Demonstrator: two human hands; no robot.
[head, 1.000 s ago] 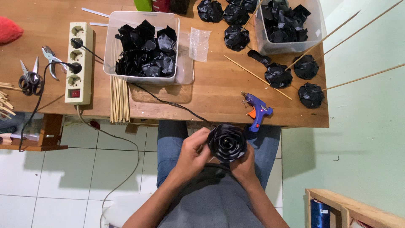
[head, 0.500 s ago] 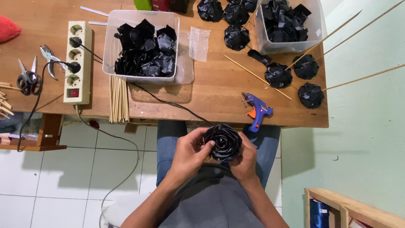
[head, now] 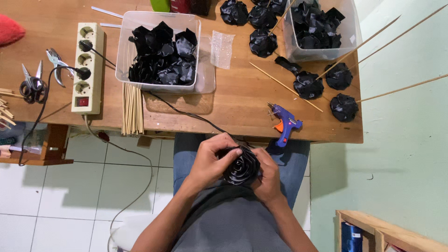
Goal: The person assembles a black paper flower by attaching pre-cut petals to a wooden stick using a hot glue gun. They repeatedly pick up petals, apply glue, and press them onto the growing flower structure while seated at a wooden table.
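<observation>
Down over the lap, both hands cradle a black ribbon rose point(head: 240, 167), held in the air just below the near edge of the wooden surface point(head: 233, 100) and above the blue-jeaned knees. Left hand point(head: 211, 161) wraps the flower from its left side, its fingers point(head: 228, 151) curled closed over the top petals; right hand point(head: 268, 175) cups the flower from the right and underneath, fingers closed against its outer petals, so the rose is gripped between the two palms with its spiral centre facing up. Just beyond the hands, at the surface's near edge, a blue glue gun point(head: 284, 123) with an orange trigger lies on its side, its black cord point(head: 186, 112) trailing leftward across the wood. Farther back stands a clear plastic tub point(head: 161, 49) filled with folded black petal pieces, and a second clear tub point(head: 322, 28) of similar black pieces sits at the far right. Between and around them lie several finished black roses point(head: 308, 85), some mounted on long thin wooden sticks point(head: 285, 87) that reach out past the right edge. A bundle of bamboo skewers point(head: 133, 109) lies just left of the first tub's front, near a cream power strip point(head: 87, 67) with two black plugs in it. At the far left lie scissors point(head: 30, 84) and a pair of pliers point(head: 56, 63). A small clear plastic bag point(head: 222, 49) rests between the tubs.
</observation>
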